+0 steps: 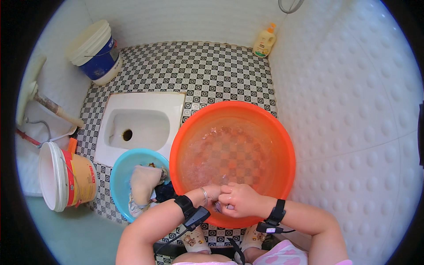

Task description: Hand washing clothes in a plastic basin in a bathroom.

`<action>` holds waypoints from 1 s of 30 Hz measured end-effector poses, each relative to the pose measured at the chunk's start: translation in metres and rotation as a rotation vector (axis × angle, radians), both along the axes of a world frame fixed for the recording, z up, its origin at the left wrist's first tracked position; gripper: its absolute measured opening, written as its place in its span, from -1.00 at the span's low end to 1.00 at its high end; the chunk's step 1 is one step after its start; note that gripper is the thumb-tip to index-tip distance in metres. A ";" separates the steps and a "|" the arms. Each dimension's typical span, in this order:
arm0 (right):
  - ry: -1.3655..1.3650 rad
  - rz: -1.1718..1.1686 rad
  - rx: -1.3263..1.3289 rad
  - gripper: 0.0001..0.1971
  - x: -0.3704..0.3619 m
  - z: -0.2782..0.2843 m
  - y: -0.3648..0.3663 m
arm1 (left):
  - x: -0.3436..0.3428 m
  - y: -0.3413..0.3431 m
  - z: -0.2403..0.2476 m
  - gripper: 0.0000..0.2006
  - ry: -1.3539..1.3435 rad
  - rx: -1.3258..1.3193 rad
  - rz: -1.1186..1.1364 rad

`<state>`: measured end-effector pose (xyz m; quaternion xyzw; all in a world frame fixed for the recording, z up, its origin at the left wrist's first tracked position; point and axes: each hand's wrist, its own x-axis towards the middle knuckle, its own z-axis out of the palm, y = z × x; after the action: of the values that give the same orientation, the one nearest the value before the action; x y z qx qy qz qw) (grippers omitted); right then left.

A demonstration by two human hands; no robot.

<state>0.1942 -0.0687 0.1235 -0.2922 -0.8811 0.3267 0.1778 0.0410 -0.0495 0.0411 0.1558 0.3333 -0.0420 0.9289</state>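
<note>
Both of my hands are together over the near side of a large orange basin (pixel 289 152) of water, whose see-through bottom shows the checkered floor. My left hand (pixel 213 193) and my right hand (pixel 240 198) are closed on a small wet purplish cloth (pixel 218 206) bunched between them. Most of it is hidden by the fingers, so its exact kind does not show. To the left, touching the orange basin, stands a smaller light-blue basin (pixel 118 176). In it lie a beige cloth (pixel 145 183) and a dark garment (pixel 165 191).
A white squat toilet (pixel 176 110) is set in the floor beyond the blue basin. Left of it are a yellow-and-red bucket (pixel 81 179) lying tilted and a pipe (pixel 57 108). At the back stand a blue-and-white bucket (pixel 99 57) and a yellow pump bottle (pixel 265 43). White wall (pixel 349 101) bounds the right.
</note>
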 end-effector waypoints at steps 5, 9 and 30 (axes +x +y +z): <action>-0.134 -0.040 -0.128 -0.79 0.002 -0.015 0.026 | -0.012 -0.002 0.010 -0.77 0.410 0.194 0.315; 0.051 -0.307 -0.488 -0.58 -0.017 -0.019 0.046 | -0.058 0.003 0.045 -0.66 0.335 0.519 0.980; -0.573 -0.880 0.151 -0.35 0.075 -0.073 0.111 | -0.099 -0.022 0.008 -0.30 1.089 0.837 0.794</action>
<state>0.2691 0.0422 0.0506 -0.6982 -0.7095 0.0638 0.0709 -0.0577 -0.0713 0.0488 0.3192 0.7594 0.3510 0.4452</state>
